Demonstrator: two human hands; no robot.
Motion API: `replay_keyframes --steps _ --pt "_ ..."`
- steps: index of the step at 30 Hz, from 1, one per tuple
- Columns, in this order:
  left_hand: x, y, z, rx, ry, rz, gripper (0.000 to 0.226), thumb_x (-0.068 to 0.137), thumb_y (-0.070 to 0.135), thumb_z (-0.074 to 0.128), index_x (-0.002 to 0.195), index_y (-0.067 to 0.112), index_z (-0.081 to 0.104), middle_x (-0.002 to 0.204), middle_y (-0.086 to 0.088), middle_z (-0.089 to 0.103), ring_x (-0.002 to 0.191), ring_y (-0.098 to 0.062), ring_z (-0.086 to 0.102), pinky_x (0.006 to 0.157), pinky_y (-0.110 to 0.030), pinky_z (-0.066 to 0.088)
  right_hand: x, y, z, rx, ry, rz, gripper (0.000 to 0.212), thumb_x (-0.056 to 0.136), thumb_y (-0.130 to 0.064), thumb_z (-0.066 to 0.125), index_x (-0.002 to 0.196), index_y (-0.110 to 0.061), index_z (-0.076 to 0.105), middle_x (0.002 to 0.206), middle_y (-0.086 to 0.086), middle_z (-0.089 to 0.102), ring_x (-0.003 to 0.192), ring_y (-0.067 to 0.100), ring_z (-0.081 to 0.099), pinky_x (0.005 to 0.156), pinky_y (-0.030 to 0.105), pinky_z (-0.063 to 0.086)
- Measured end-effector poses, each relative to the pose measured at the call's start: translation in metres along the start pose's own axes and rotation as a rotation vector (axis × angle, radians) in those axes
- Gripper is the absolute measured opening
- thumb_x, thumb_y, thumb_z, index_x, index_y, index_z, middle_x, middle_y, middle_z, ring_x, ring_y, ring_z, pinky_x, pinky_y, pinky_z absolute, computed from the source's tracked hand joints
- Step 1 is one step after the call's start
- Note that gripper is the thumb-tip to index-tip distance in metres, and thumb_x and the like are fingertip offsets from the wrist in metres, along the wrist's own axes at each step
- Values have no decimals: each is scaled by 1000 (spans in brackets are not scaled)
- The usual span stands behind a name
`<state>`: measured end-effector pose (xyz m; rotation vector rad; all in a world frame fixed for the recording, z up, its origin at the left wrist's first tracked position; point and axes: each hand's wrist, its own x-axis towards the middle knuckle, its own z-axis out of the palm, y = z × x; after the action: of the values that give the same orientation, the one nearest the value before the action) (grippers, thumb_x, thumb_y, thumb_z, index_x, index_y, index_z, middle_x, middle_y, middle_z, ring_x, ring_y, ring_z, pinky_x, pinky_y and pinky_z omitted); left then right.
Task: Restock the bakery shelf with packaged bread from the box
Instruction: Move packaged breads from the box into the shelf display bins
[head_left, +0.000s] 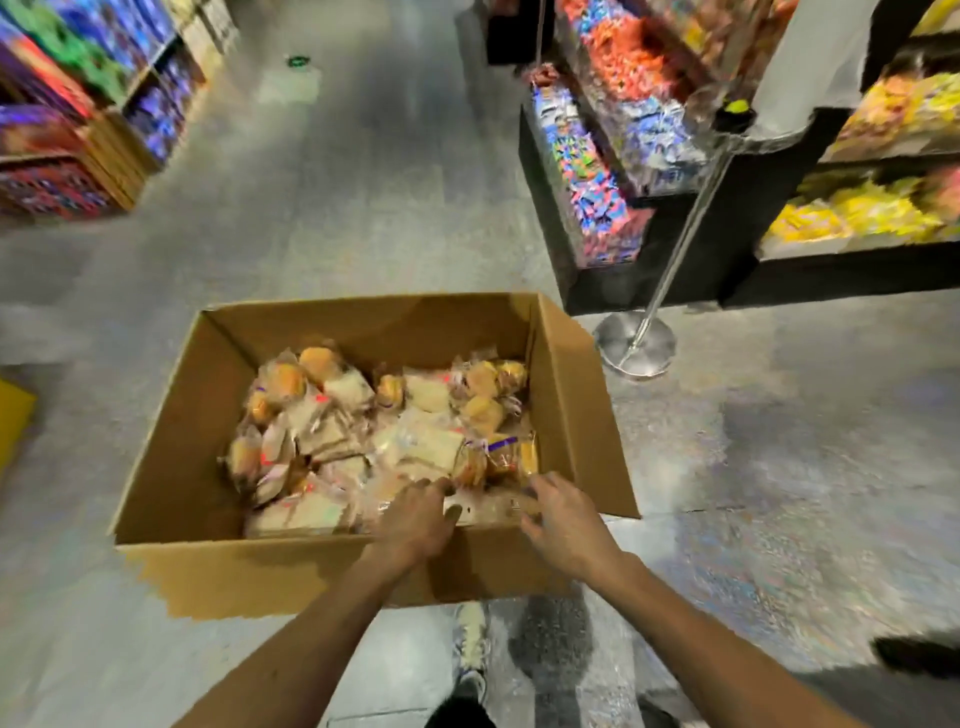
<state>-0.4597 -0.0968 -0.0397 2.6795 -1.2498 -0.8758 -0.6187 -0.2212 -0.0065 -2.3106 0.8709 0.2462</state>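
Observation:
An open cardboard box (171, 467) stands on the floor in front of me, filled with several clear-wrapped packages of bread (363, 431), both buns and sliced loaves. Both my hands reach over the box's near wall into its near right corner. My left hand (415, 517) lies with spread fingers on the packages. My right hand (563, 517) is just to its right, fingers loosely bent over the wrappers. One clear package (488, 506) lies between the two hands, touched by both. Motion blur hides whether any finger pinches it.
Black display shelves (649, 280) with colourful packets stand at the far right, and a chrome stanchion base (635, 344) sits just beyond the box's right corner. Wooden shelving (111, 156) stands at far left. My shoe (471, 644) is on the grey floor below the box.

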Motion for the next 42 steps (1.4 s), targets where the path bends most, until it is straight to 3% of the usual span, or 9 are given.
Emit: replay_keyframes --steps 5,12,20,24,30,33,36,38,42 --pt "85 -60 15 -47 -96 -78 39 102 44 44 126 16 56 121 -11 63 114 -29 57 87 -37 48 105 -16 19 105 -123 219 34 92 -30 64 121 -13 59 119 7 63 111 27 59 86 31 45" --pt "182 -103 39 50 -154 -106 37 100 30 48 135 18 52 136 -7 53 129 -26 47 104 -43 39 194 -6 74 342 -221 517 56 88 -43 71 131 -15 49 127 1 60 112 19 57 92 30 46" --pt "280 -132 65 346 -192 185 63 106 40 32 158 20 4 166 -3 2 153 -24 2 121 -48 14 245 9 132 315 -238 657 107 75 -59 75 154 -16 17 147 11 44 134 34 44 108 50 40" --pt "280 -130 83 510 -177 189 66 103 46 35 156 16 10 154 -9 32 140 -27 30 115 -53 26 251 18 140 264 -267 647 78 89 -35 71 150 -16 27 141 9 49 130 30 48 104 44 44" --pt "281 -137 75 285 -306 1 87 73 66 69 132 14 31 123 -4 61 113 -28 60 97 -45 37 245 28 130 310 -285 640 64 87 -29 73 141 -20 40 136 3 54 126 24 52 101 40 46" --pt "277 -144 72 130 -347 -57 110 67 64 78 142 10 18 116 -3 63 104 -28 65 92 -44 43 238 30 123 372 -271 642 63 88 -25 72 142 -22 40 136 0 55 125 21 53 99 35 46" --pt "266 -145 70 -10 -336 -189 138 70 57 81 153 11 -19 121 -8 65 110 -29 63 93 -41 47 232 33 117 399 -267 635 62 90 -23 71 143 -21 38 137 -2 53 128 19 51 97 32 44" --pt "259 -146 70 -30 -356 -222 118 75 55 78 155 14 1 138 -10 52 120 -29 55 95 -39 47 230 34 115 421 -273 645 62 90 -24 71 142 -21 39 137 -3 53 128 19 51 100 34 44" --pt "253 -155 66 171 -215 -262 85 64 70 76 129 22 47 130 -7 44 123 -27 39 105 -41 35 230 33 113 430 -278 669 55 89 -25 72 136 -21 45 130 -3 59 123 18 55 105 43 47"
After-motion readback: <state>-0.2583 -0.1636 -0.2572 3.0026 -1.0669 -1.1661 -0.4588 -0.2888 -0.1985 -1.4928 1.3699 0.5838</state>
